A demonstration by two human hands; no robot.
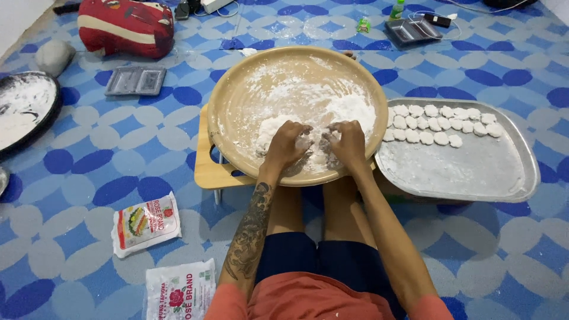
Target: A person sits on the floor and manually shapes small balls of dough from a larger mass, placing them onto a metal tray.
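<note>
Head view: I sit on a blue-and-grey patterned floor mat [89, 160] with my legs stretched under a small wooden table [205, 169], which carries a wide tan round tray [237, 101] dusted with white flour. My left hand [287, 145] and my right hand [348, 142] are side by side at the near part of the tray, both curled with fingers bent down, clenched into a lump of white dough [314, 142] that lies between and under them. A heap of loose flour [349, 109] sits just beyond my right hand.

To the right, touching the tan tray's edge, lies a rectangular metal tray [468, 172]; along its far side, rows of small white dough pieces [441, 124] are lined up close together.

On the mat to my left lie two flour packets [145, 224], one with a red-and-green label and one white, near my left forearm. Farther left, a dark round pan [26, 109] coated in flour is partly cut off by the frame. Beyond the wooden table sit a small grey tray [136, 80] and a red cushion [125, 26].
</note>
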